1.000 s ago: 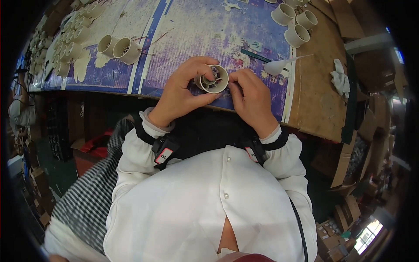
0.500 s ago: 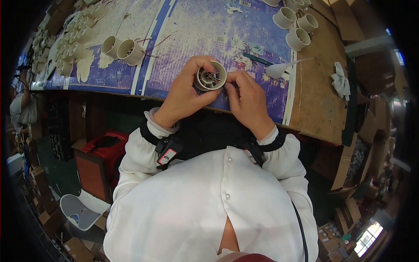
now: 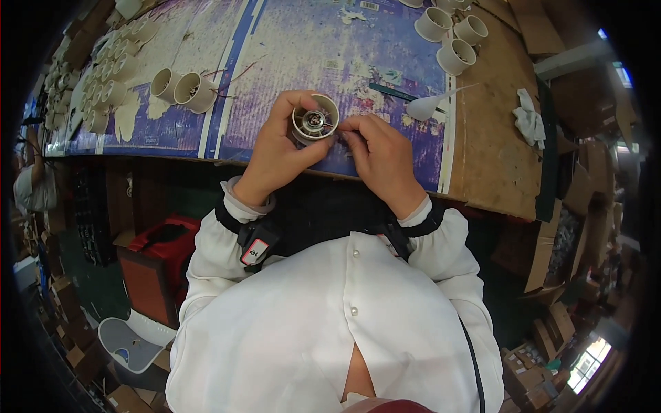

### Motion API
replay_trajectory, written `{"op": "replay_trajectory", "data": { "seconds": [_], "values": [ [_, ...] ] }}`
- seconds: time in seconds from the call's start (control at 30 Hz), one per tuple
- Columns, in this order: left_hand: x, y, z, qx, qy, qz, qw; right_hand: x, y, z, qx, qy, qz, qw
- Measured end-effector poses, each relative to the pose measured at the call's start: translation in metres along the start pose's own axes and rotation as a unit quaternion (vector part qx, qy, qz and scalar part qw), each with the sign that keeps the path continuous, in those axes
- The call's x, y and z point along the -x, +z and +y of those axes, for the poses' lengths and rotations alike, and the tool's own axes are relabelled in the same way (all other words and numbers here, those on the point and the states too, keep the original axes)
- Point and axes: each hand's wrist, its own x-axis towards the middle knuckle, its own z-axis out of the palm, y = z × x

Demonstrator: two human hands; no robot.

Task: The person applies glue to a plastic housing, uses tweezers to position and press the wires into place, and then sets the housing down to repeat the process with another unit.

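A white cylindrical housing (image 3: pixel 330 107) is held over the near part of the table with its round mouth facing up. My left hand (image 3: pixel 275 155) is wrapped round its left side, the thumb along the near rim and the fingers at the far rim. Inside the housing sits a small round motor (image 3: pixel 314 121) with a metallic centre. At the housing's right side my right hand (image 3: pixel 384 148) is closed in a pinch, thumb against forefinger. What lies between those fingertips is too small to make out; it may be a thin wire.
Two white housings (image 3: pixel 195 93) with thin wires stand to the left, with several more (image 3: pixel 113 93) beyond. Others (image 3: pixel 456 56) stand at the far right. A dark green flat tool (image 3: pixel 389 90), a white bottle with a thin nozzle (image 3: pixel 422 108) and a white cloth (image 3: pixel 529 125) lie rightward.
The whole view has shifted a little. My right fingertips have drawn slightly away from the housing's rim, still pinched. The left hand keeps its hold on the housing.
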Motion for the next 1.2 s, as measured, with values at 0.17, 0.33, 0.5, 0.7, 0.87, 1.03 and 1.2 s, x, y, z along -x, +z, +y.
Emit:
{"op": "replay_trajectory", "data": {
  "seconds": [0.17, 0.33, 0.5, 0.7, 0.87, 1.03, 1.2],
  "values": [
    [-0.003, -0.003, -0.002, 0.023, 0.001, 0.010, 1.000, -0.002, -0.007, 0.002, -0.045, 0.025, -0.004, 0.999],
    [-0.003, -0.004, 0.006, -0.033, -0.004, -0.005, 0.999, -0.003, -0.006, -0.003, -0.062, 0.032, -0.014, 0.997],
    [-0.001, 0.001, 0.009, -0.050, -0.015, 0.008, 0.999, -0.003, 0.000, -0.003, -0.041, -0.008, 0.008, 0.999],
    [0.002, 0.001, 0.011, -0.102, 0.025, -0.001, 0.994, -0.001, 0.001, -0.005, -0.014, -0.027, 0.025, 0.999],
    [0.002, 0.001, 0.007, -0.156, 0.060, 0.011, 0.986, -0.001, 0.001, -0.008, 0.020, -0.003, 0.016, 1.000],
    [0.002, 0.000, 0.006, -0.120, 0.026, 0.006, 0.992, -0.002, 0.000, -0.005, 0.022, -0.017, 0.007, 1.000],
    [0.002, 0.002, 0.002, -0.118, 0.025, 0.014, 0.993, 0.000, 0.001, -0.008, 0.046, -0.009, 0.003, 0.999]
  ]
}}
